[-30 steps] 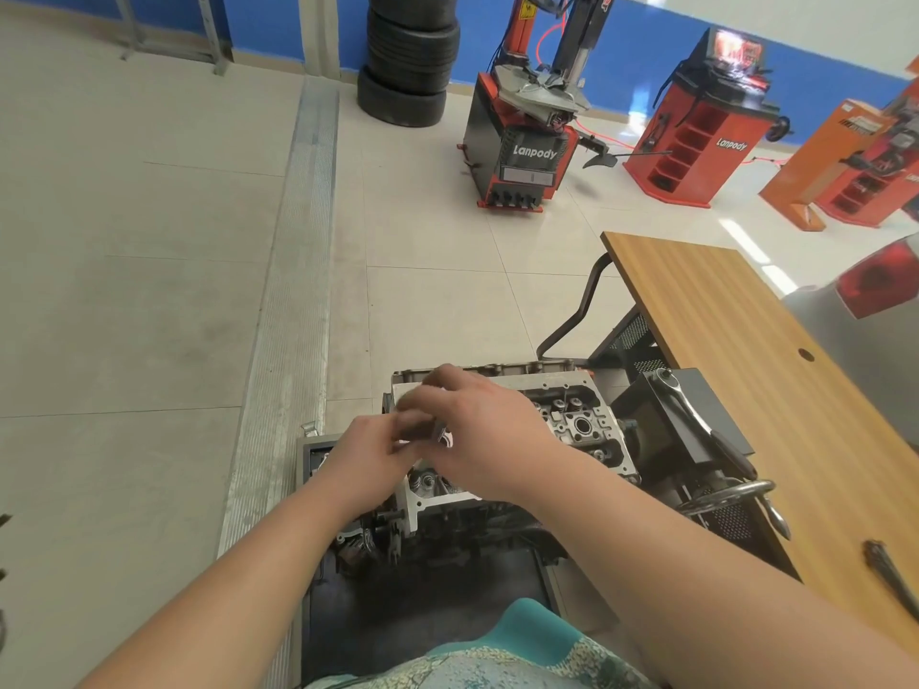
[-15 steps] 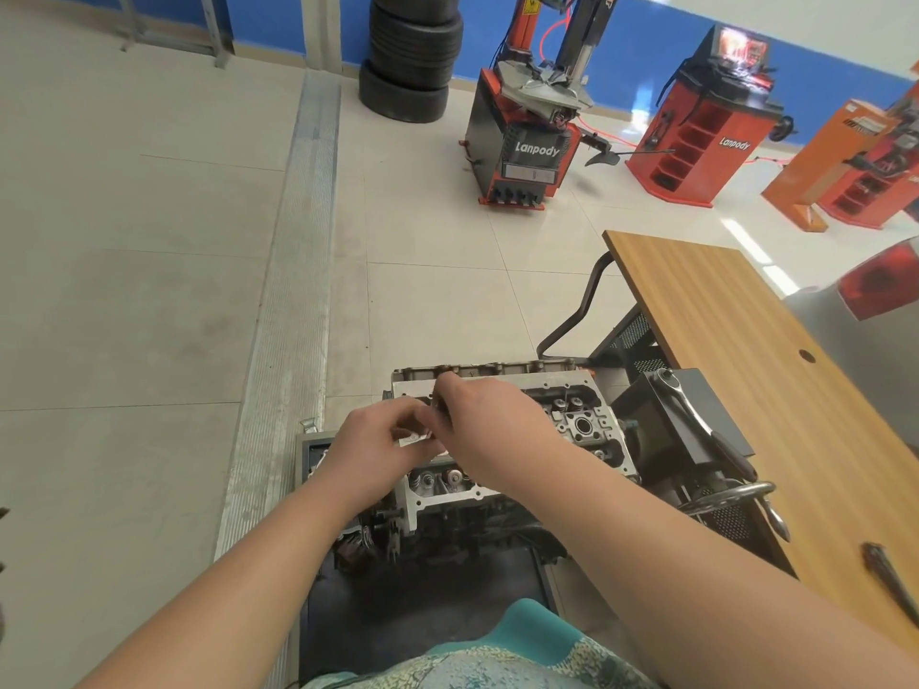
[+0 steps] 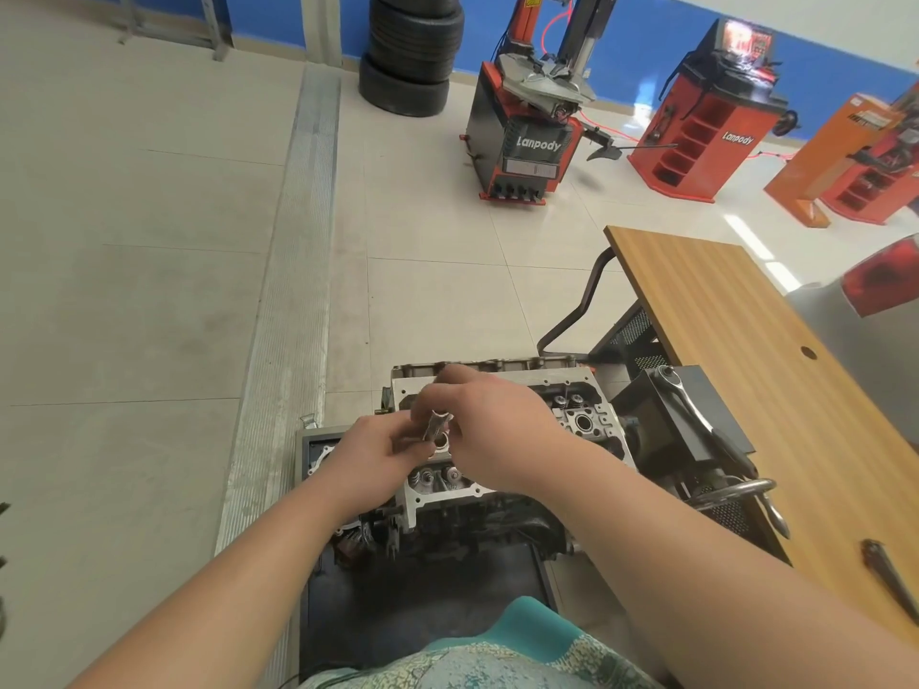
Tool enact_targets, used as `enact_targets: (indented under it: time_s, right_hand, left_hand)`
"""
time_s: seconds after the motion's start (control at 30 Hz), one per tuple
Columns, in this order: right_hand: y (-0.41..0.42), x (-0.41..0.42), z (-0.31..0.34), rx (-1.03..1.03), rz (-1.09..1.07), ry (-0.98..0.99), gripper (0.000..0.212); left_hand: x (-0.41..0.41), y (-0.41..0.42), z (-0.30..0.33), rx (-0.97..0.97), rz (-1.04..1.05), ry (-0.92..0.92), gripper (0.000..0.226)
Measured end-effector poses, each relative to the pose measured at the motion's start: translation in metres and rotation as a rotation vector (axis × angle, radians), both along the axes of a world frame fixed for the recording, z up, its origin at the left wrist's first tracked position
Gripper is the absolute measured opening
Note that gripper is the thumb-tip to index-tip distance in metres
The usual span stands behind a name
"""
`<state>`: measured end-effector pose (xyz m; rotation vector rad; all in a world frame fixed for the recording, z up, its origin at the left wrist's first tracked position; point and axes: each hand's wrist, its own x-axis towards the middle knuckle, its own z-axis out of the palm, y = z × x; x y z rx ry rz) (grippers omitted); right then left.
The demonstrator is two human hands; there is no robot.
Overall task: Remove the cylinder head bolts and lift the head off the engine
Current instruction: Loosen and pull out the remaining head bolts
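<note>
where both hands pinch it, a small waisted metal piece (image 3: pixel 435 426)

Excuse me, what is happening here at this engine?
A person is working over a cylinder head that sits on the engine, on a stand beside a wooden table. Both hands are together above the head: the left hand and the right hand hold a small shiny metal part between the fingers. What the part is cannot be told. A ratchet wrench lies unused on a dark block to the right. The head is not yet lifted.
</note>
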<state>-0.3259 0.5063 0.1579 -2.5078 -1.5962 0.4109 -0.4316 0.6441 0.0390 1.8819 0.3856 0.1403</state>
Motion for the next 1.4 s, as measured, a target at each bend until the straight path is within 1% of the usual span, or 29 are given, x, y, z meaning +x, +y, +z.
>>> enact_targets:
  time_s: [0.07,0.1,0.13,0.2,0.27,0.3,0.37,0.4,0.43,0.47,0.5,0.53,0.57,0.63,0.67,0.73,0.8,0.83,0.87,0.9,1.0,1.07,1.1,1.13,1.17,1.23,1.27,1.33,1.4]
  right_hand:
    - [0.001,-0.001,0.001,0.045,-0.042,0.038,0.040]
    - [0.003,-0.002,0.000,0.021,-0.082,0.016,0.047]
    - [0.006,-0.003,-0.002,-0.024,-0.128,-0.032,0.048]
    - [0.008,-0.003,-0.005,-0.083,-0.141,-0.126,0.036]
    - [0.004,-0.003,-0.004,-0.051,-0.053,-0.160,0.018]
    - [0.002,-0.002,-0.002,-0.044,0.006,-0.144,0.009]
    - [-0.002,0.000,0.001,-0.013,0.111,-0.103,0.025]
    - [-0.002,-0.002,0.002,0.025,0.102,-0.071,0.030]
    - [-0.001,-0.004,0.003,0.058,0.054,-0.048,0.034]
    - [0.001,-0.006,0.002,0.049,-0.027,-0.045,0.039]
    - [0.005,-0.006,0.001,0.015,-0.113,-0.070,0.042]
    - [0.007,-0.005,0.000,-0.044,-0.166,-0.101,0.040]
    - [0.009,-0.005,-0.001,-0.075,-0.170,-0.127,0.034]
    - [0.007,-0.004,-0.001,-0.064,-0.074,-0.133,0.012]
    - [0.004,-0.004,0.001,-0.043,0.005,-0.124,0.009]
    - [-0.001,-0.004,0.002,0.006,0.109,-0.100,0.029]
    - [0.000,-0.008,0.002,0.075,-0.002,-0.048,0.038]
    - [0.003,-0.010,0.002,0.061,-0.094,-0.053,0.041]
    - [0.006,-0.009,0.000,0.040,-0.155,-0.073,0.040]
    - [0.008,-0.008,0.000,-0.002,-0.165,-0.099,0.036]
    - [0.005,-0.007,0.001,-0.006,-0.037,-0.117,0.013]
    - [0.001,-0.006,0.004,0.010,0.061,-0.095,0.030]
    - [0.001,-0.008,0.005,0.027,0.047,-0.072,0.034]
    - [0.002,-0.009,0.004,0.050,0.003,-0.047,0.037]
    - [0.005,-0.011,0.004,0.025,-0.075,-0.043,0.039]
    - [0.010,-0.008,0.000,-0.064,-0.176,-0.072,0.036]
    - [0.010,-0.007,-0.003,-0.073,-0.157,-0.090,0.029]
    - [0.005,-0.007,-0.002,-0.056,-0.037,-0.081,0.009]
    - [-0.001,-0.007,0.002,-0.016,0.113,-0.078,0.029]
  left_hand:
    - [0.002,-0.003,0.002,0.066,-0.010,-0.018,0.029]
    - [0.003,-0.004,0.003,0.093,0.009,-0.023,0.023]
    - [0.005,-0.004,0.003,0.095,0.033,-0.021,0.021]
    - [0.008,-0.003,0.000,0.031,0.037,-0.024,0.023]
    - [0.006,-0.001,-0.002,-0.009,-0.027,0.003,0.025]
    - [0.004,0.000,-0.002,-0.018,-0.055,0.023,0.029]
    - [0.003,0.003,-0.003,0.018,-0.047,0.029,0.039]
    - [0.004,0.004,-0.003,0.053,-0.023,0.020,0.036]
    - [0.005,0.004,-0.002,0.075,0.009,0.012,0.030]
    - [0.006,0.004,-0.002,0.070,0.043,0.007,0.021]
    - [0.007,0.003,-0.001,0.050,0.070,-0.005,0.019]
    - [0.007,0.003,-0.001,0.030,0.081,-0.019,0.024]
    - [0.007,0.003,-0.002,0.010,0.067,-0.021,0.027]
    - [0.003,0.003,-0.003,-0.038,-0.018,-0.002,0.033]
    - [0.002,0.003,-0.003,-0.033,-0.042,0.014,0.036]
    - [0.002,0.003,-0.004,0.021,-0.013,0.025,0.031]
    - [0.004,0.003,0.000,0.039,0.049,0.019,0.020]
    - [0.006,0.003,0.000,0.045,0.072,0.011,0.019]
    - [0.007,0.003,0.000,0.051,0.081,-0.004,0.021]
    - [0.008,0.003,-0.001,0.038,0.073,-0.016,0.025]
    - [0.002,0.002,0.000,-0.038,-0.005,-0.009,0.031]
    - [-0.001,0.002,0.001,-0.014,-0.006,-0.014,0.042]
    - [0.000,0.002,0.002,0.017,0.012,-0.016,0.039]
    - [0.002,0.002,0.004,0.036,0.036,-0.014,0.032]
    - [0.003,0.002,0.005,0.037,0.059,-0.016,0.028]
    - [0.005,0.001,0.006,-0.002,0.059,-0.041,0.029]
    - [0.004,0.001,0.005,-0.022,0.025,-0.039,0.029]
    - [0.000,0.003,0.004,-0.037,-0.055,0.010,0.027]
    - [-0.001,0.006,0.002,-0.007,-0.052,0.029,0.032]
